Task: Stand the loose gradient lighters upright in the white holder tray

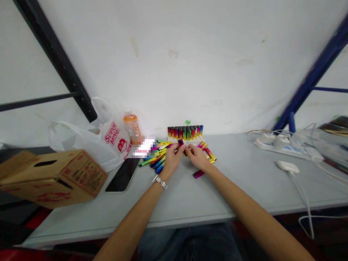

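My left hand (173, 158) is closed in a pinch around a purple lighter (181, 142), whose dark end sticks up past the fingertips. Close beside it, my right hand (196, 156) has its fingers drawn together; a dark and yellow bit shows at their tips, too small to make out. Just behind both hands, several shiny, many-coloured lighters (186, 133) stand upright in rows in a pale rack (201, 139). Loose lighters (160, 162) lie heaped by my left hand, and more (210, 154) lie past my right hand. A single magenta lighter (198, 174) lies under my right forearm.
On the left are a cardboard box (81, 174), a white plastic bag (111, 145), an orange drink bottle (131, 125) and a dark-screened phone (123, 175). A power strip (285, 148) and a white adapter (288, 166) with cables lie right. A wall rises behind the table (244, 174).
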A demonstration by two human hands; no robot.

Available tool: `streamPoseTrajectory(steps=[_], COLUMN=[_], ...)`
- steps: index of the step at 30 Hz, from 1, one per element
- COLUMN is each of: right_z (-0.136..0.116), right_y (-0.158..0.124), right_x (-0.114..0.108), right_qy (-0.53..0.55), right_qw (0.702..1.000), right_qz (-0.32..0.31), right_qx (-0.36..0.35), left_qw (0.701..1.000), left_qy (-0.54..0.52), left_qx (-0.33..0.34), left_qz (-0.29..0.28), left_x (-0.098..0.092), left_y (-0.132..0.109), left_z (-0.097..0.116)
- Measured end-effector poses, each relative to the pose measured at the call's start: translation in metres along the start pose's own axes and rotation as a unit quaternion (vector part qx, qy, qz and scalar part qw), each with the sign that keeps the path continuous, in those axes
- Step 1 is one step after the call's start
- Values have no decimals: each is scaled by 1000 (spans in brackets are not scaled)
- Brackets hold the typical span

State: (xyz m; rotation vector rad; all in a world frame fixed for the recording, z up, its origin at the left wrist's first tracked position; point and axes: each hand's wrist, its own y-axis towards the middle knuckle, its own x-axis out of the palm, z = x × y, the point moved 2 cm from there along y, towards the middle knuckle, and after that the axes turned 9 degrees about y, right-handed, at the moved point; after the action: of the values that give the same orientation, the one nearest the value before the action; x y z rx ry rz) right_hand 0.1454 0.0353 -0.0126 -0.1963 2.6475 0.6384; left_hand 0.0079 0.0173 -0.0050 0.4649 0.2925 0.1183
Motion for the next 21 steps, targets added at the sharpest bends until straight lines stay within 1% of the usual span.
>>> streamPoseTrajectory(steps=[1,3,4,6,8,10,11,13,16,17,18,21], right_z=[-1,-3,-4,-5,-5,-4,-3,-3,-3,-3,-3,-2], right_y=[-1,-2,-2,-1,0,0,0,0,-1,-1,-1,-1], right_x=[1,1,0,-3,-5,-6,-6,-4,-2,-1,-1,0], right_qy=[-8,-6,-1,6,11,16,18,17,12,10,8,4], right_qw=[1000,1000,1000,1000,999,999,999,999,1000,1000,1000,1000], right_qz=[-10,-13,-5,17,32,36,35,31,23,20,17,13], right_qx=[-5,-7,-4,6,13,16,18,17,10,8,7,4], left_qw=[1000,999,999,998,993,989,989,994,996,995,995,995], left_qy=[2,-7,-20,-65,-106,-119,-109,-57,41,56,59,28], left_qx=[7,18,18,6,-23,-60,-74,-83,-75,-75,-77,-92], left_qz=[16,27,21,-10,-42,-66,-70,-49,22,35,36,11], left_x=[0,0,1,3,4,4,4,2,-2,-2,-2,-2], left_y=[0,0,0,0,-2,-4,-5,-5,-5,-5,-5,-6], left_z=[1,2,2,2,1,0,-1,-1,-2,-2,-2,1])
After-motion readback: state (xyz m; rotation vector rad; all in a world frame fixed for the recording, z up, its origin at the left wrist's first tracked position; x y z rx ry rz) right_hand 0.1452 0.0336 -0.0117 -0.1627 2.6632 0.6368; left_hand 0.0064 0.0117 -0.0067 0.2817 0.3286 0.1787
